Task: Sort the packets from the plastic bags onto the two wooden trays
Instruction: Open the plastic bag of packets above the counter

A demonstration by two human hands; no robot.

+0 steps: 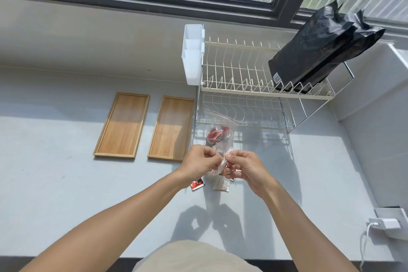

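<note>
My left hand (202, 162) and my right hand (245, 166) both pinch a clear plastic bag (220, 157) above the grey counter, fingers closed on its upper edge. Behind them lies a second clear plastic bag (218, 132) with red packets inside, in front of the rack. Under my hands lie a red packet (197, 184) and a beige packet (220, 184); another red packet edge peeks out by my right wrist. Two wooden trays, the left tray (122, 125) and the right tray (171, 128), lie side by side to the left with nothing on them.
A two-tier wire dish rack (254, 86) stands at the back right with a white plastic caddy (192, 55) on its left end and a black pouch (320, 51) on top. A white charger and cable (384, 224) sit at the right edge. A window runs along the back.
</note>
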